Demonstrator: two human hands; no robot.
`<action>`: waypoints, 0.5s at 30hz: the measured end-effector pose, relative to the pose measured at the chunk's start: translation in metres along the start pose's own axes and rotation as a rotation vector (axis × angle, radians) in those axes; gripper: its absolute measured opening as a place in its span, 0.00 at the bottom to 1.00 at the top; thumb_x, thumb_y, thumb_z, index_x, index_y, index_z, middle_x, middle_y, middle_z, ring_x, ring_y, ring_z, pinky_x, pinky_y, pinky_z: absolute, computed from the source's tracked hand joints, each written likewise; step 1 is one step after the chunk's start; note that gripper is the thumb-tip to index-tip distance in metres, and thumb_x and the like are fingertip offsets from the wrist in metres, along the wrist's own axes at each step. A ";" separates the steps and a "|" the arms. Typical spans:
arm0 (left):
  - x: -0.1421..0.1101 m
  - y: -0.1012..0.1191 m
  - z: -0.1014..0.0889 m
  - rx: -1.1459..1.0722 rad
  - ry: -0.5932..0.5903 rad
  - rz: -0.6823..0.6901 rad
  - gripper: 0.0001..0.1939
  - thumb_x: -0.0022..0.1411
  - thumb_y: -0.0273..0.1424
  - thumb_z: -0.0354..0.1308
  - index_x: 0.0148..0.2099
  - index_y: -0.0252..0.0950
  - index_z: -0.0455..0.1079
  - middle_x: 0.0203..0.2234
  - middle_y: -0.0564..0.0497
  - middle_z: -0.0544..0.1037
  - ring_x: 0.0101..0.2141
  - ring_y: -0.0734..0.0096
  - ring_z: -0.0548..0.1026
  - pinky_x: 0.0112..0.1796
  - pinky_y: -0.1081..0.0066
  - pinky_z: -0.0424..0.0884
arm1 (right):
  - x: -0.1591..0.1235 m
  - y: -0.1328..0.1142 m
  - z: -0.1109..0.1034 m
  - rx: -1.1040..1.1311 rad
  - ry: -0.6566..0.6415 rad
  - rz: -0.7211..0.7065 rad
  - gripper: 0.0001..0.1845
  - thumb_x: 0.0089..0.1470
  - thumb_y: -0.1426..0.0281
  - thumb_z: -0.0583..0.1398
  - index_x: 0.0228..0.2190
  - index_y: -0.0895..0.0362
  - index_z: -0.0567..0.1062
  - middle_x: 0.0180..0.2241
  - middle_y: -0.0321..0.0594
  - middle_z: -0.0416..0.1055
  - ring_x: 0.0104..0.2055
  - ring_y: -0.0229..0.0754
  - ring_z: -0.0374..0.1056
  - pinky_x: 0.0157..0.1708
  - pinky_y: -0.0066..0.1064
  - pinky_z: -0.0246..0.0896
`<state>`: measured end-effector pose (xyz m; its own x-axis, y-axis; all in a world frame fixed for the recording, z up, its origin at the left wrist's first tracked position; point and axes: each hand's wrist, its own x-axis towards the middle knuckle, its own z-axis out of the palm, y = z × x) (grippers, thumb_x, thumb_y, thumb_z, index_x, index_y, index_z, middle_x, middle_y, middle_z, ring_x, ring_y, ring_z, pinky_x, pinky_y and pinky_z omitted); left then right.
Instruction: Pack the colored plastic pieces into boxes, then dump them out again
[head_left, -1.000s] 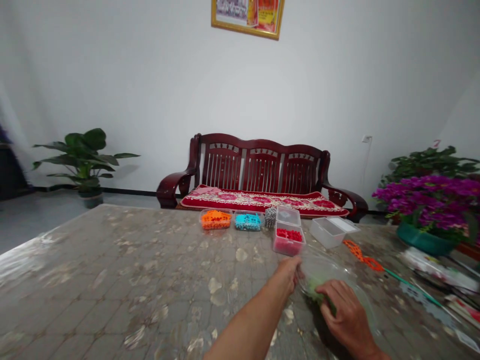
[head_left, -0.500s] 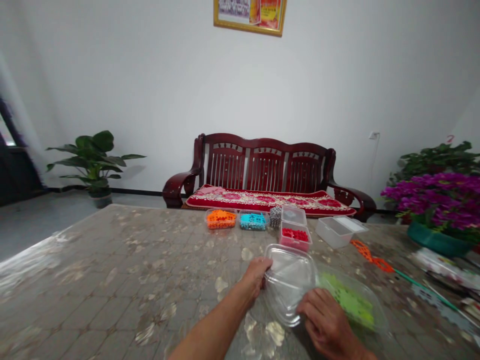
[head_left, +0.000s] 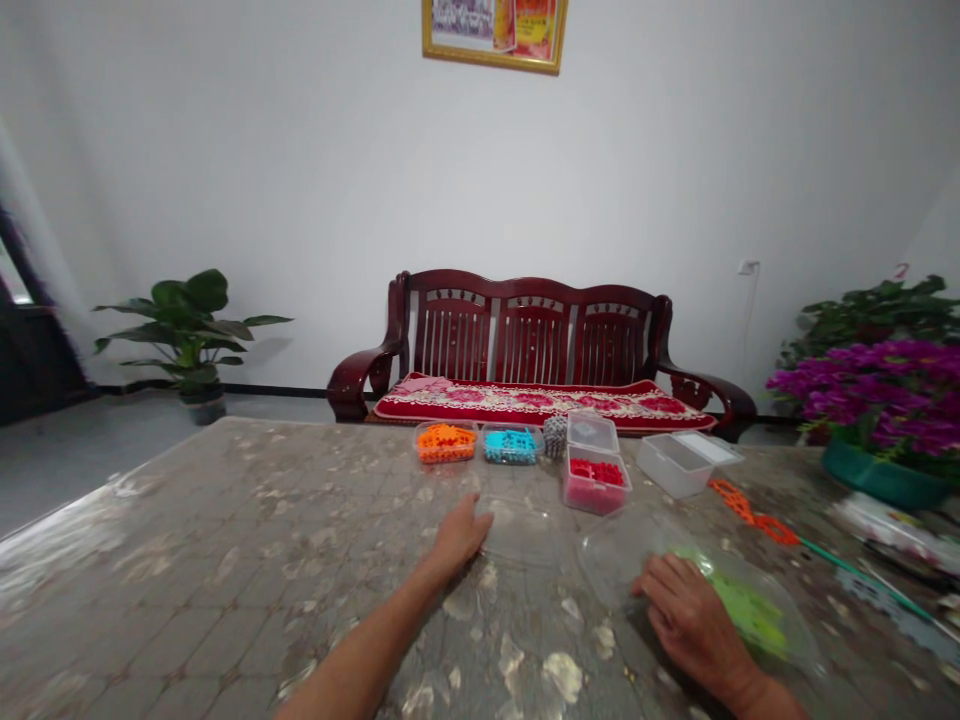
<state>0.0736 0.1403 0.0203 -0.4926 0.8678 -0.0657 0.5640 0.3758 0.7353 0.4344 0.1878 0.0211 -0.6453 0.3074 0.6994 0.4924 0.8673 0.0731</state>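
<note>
My left hand point(head_left: 459, 530) grips the left edge of a clear plastic container point(head_left: 525, 532) low over the table; its outline is faint and blurred. To the right, my right hand point(head_left: 686, 615) is closed on the near edge of a clear plastic lid point(head_left: 619, 550), held apart from the container. Just beyond the right hand lies a clear container point(head_left: 806, 640) with bright green plastic pieces point(head_left: 746, 610), partly covered by the hand and the lid.
Across the table's far side stand boxes of orange pieces point(head_left: 446, 440), blue pieces point(head_left: 510, 445) and red pieces point(head_left: 596, 473), a grey bundle point(head_left: 555, 437) and an open translucent box point(head_left: 671, 470). Orange linked pieces point(head_left: 754, 512) and a flower pot point(head_left: 874, 475) are at right.
The clear container and lid, held together before, are now apart. My left hand has moved left and away with the container; my right hand has moved right with the lid.
</note>
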 end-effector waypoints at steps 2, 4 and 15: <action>0.004 -0.001 -0.009 0.151 0.029 0.044 0.19 0.65 0.33 0.59 0.58 0.36 0.72 0.46 0.43 0.82 0.47 0.57 0.81 0.47 0.66 0.72 | -0.005 0.018 -0.006 -0.056 -0.005 -0.012 0.20 0.48 0.87 0.52 0.30 0.51 0.73 0.30 0.37 0.71 0.36 0.45 0.64 0.40 0.36 0.56; 0.011 -0.005 -0.023 0.283 0.089 0.079 0.19 0.66 0.32 0.59 0.58 0.36 0.72 0.54 0.39 0.78 0.51 0.53 0.78 0.50 0.63 0.71 | -0.009 0.029 -0.010 -0.098 0.011 0.000 0.19 0.48 0.87 0.52 0.32 0.52 0.74 0.30 0.37 0.71 0.35 0.45 0.65 0.38 0.36 0.56; 0.071 -0.032 -0.082 0.660 0.266 0.297 0.22 0.68 0.20 0.48 0.61 0.36 0.69 0.60 0.39 0.71 0.55 0.53 0.73 0.56 0.59 0.69 | 0.031 -0.092 0.027 0.127 0.069 -0.141 0.15 0.58 0.84 0.53 0.31 0.52 0.72 0.27 0.35 0.69 0.31 0.41 0.64 0.33 0.33 0.54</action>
<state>-0.0338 0.1635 0.0478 -0.3542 0.8865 0.2979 0.9349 0.3276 0.1368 0.3532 0.1281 0.0170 -0.6589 0.1553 0.7360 0.3194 0.9436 0.0869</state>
